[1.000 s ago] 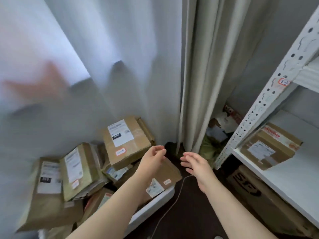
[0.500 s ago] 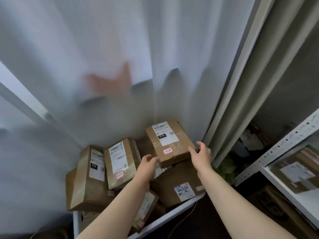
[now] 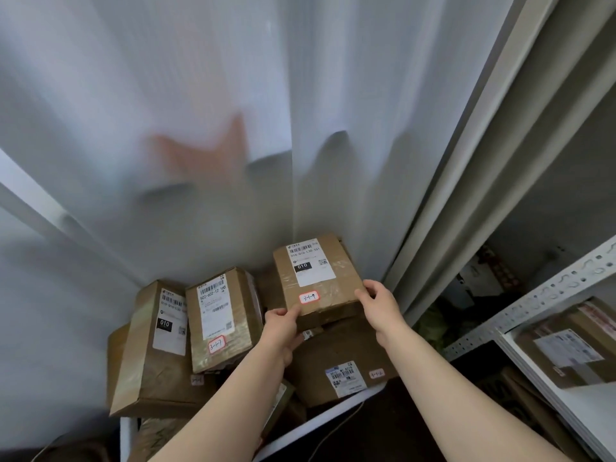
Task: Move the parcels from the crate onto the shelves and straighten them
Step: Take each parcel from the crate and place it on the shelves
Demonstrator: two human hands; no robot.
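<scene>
Head view: left hand [image 3: 282, 331] and right hand [image 3: 380, 305] grip the top parcel [image 3: 333, 290], hiding its near corners.

top parcel [image 3: 320, 281]: brown cardboard; white label, black barcode, black "010" block; red-edged white sticker
second parcel [image 3: 223, 315], left of top parcel: brown; white label, black barcode; red-edged sticker
crate [image 3: 320, 419], below top parcel: white rim
curtain [image 3: 166, 95], behind top parcel: pale grey-white
shelf [image 3: 540, 300], right of top parcel: white
</scene>
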